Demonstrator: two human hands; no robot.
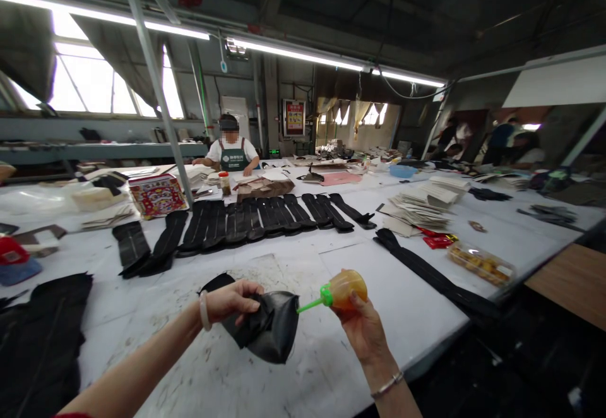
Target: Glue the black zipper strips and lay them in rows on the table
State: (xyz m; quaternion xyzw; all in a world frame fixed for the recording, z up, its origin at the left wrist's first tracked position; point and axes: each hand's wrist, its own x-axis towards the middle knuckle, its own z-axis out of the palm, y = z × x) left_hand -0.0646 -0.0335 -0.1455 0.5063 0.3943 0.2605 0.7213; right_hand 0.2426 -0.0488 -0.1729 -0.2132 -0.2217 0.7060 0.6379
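Note:
My left hand (237, 301) is closed on a folded black leather piece (277, 329), its thumb on top of the bunched part. In my right hand (362, 329) is a squeeze bottle (348, 288) of amber liquid, held tilted with its green nozzle pointing left. The nozzle tip is at the right edge of the leather piece; whether it touches cannot be made out. Beyond my hands lies a row of black strips (246, 219) with pale lines along them. A larger black piece (42, 336) lies at the left.
A slanting metal post (156, 83) rises from the white table (341, 355). Card stacks (421, 206), red-handled scissors (435, 239) and a clear plastic box (480, 263) are on the right. Across the table sits a person in an apron (231, 156). A patterned box (158, 197) stands left.

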